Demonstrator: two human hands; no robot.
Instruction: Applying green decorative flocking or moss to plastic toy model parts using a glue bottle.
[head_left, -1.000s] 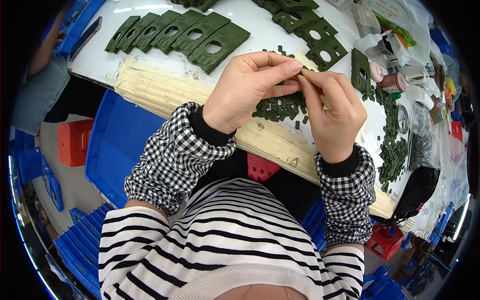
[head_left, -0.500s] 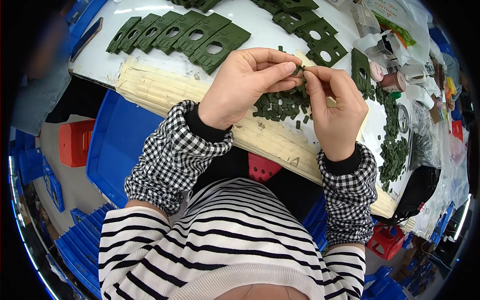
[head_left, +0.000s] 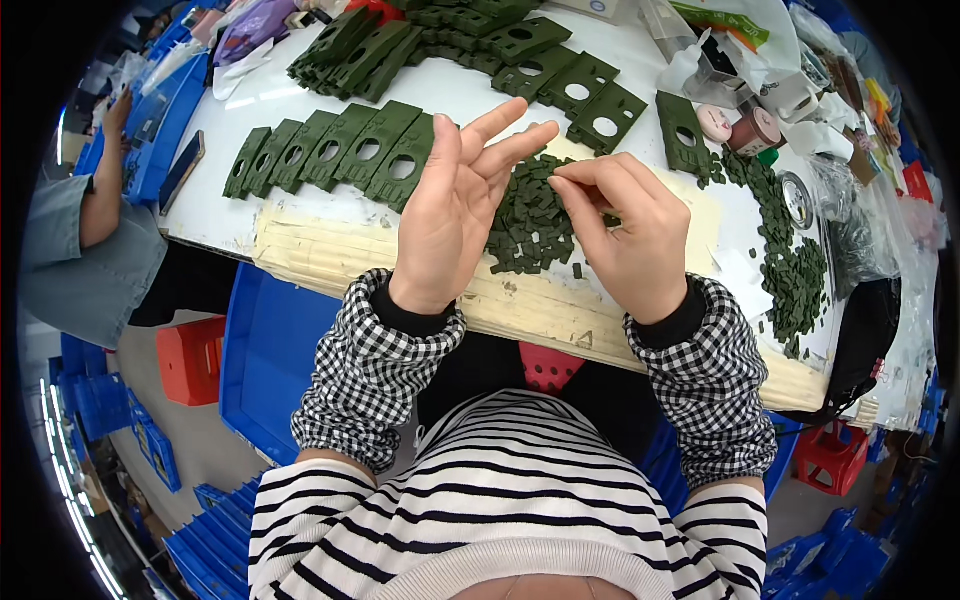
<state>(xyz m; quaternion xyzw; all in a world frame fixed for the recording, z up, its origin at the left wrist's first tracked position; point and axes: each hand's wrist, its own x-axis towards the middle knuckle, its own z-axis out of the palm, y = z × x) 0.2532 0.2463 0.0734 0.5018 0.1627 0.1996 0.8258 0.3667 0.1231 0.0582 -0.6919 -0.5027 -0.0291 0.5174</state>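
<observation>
My left hand [head_left: 455,205] is lifted over the table edge with its palm turned up and its fingers spread; nothing lies in it. My right hand [head_left: 625,235] hovers beside it, thumb and fingertips pinched together just above a heap of small dark green pieces [head_left: 530,225]; whether a piece is pinched between them cannot be made out. The heap lies on the white table [head_left: 450,85], partly hidden behind both hands. A row of flat dark green plates with round holes [head_left: 335,155] lies to the left of my left hand.
More green holed plates [head_left: 560,75] and stacks of them [head_left: 350,45] lie further back. Another spread of small green pieces [head_left: 790,265] sits at the right near tape rolls [head_left: 755,130]. A seated person [head_left: 75,240] is at the far left. Blue crates [head_left: 265,350] and red stools [head_left: 190,355] stand below.
My hands were pressed together, fingertips working on something small. Now they have parted: the left has opened palm up, and the right has dropped toward the heap of pieces.
</observation>
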